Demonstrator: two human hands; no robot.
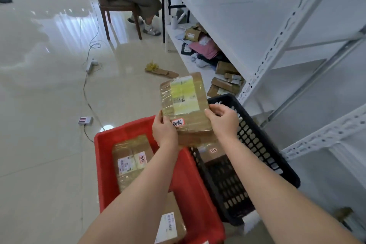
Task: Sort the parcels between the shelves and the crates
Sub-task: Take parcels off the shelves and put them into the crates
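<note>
White shelving (257, 31) to the right of the red crate (103, 164), lower shelf loaded with loose parcels (225, 83), likely waiting to be sorted. Black crate (277, 156) touching the red crate's right side, between it and the shelving, one labelled box (213, 153) inside. Two taped boxes inside the red crate itself. Held parcel (186, 105) above the red crate's far right corner, over the seam between both crates, tilted face-up, probably so the handwritten sticker reads before a crate is chosen. Left hand (164, 130) gripping its near left edge; right hand (224, 121) pinching its near right edge.
</note>
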